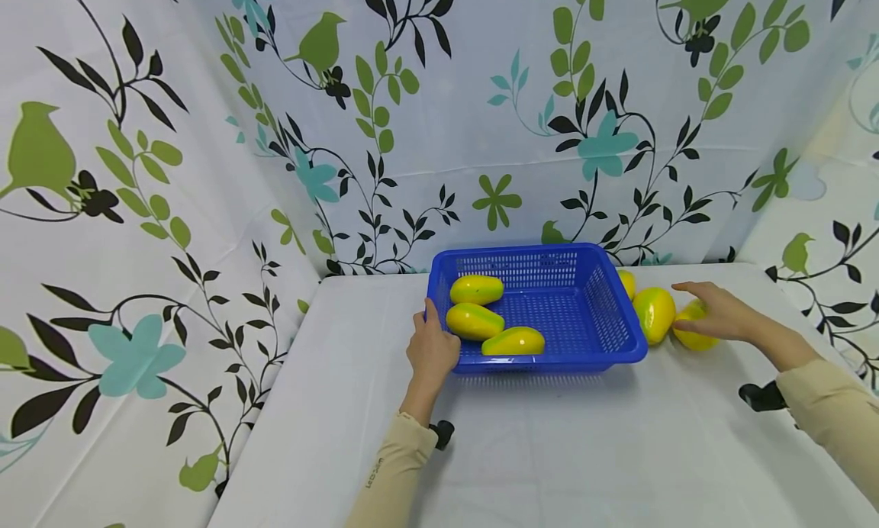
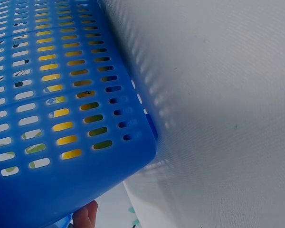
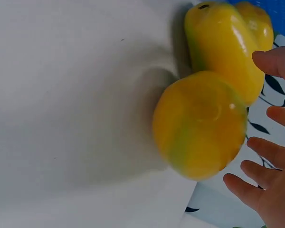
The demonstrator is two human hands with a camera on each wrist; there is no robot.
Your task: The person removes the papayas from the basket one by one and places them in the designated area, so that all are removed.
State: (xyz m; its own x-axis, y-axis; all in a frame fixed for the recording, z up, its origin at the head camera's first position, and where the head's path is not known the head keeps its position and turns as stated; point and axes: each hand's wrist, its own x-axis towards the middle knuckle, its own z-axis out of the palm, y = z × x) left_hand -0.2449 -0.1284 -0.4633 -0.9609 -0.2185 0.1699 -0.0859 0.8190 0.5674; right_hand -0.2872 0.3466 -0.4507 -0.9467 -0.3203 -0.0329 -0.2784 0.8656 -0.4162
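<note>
A blue plastic basket [image 1: 542, 364] with slotted walls holds three yellow-green mangoes, among them a mango [image 1: 513, 342] along its near wall. My left hand [image 1: 433, 349] grips the basket's near left corner; in the left wrist view only a bit of the fingers [image 2: 88, 216] shows beyond the rim. To the right of the basket lie three more mangoes on the table. My right hand [image 1: 724, 313] reaches over the rightmost mango [image 3: 199, 126], fingers spread and not closed round it. Beside that one is a larger-looking mango [image 1: 654, 314], with another mango [image 1: 626, 282] partly hidden by the basket.
A white cloth covers the table [image 1: 549, 452]. Behind and at both sides hangs a white curtain [image 1: 439, 131] printed with leaves, birds and flowers. Dark wrist devices [image 1: 762, 397] sit at both sleeves.
</note>
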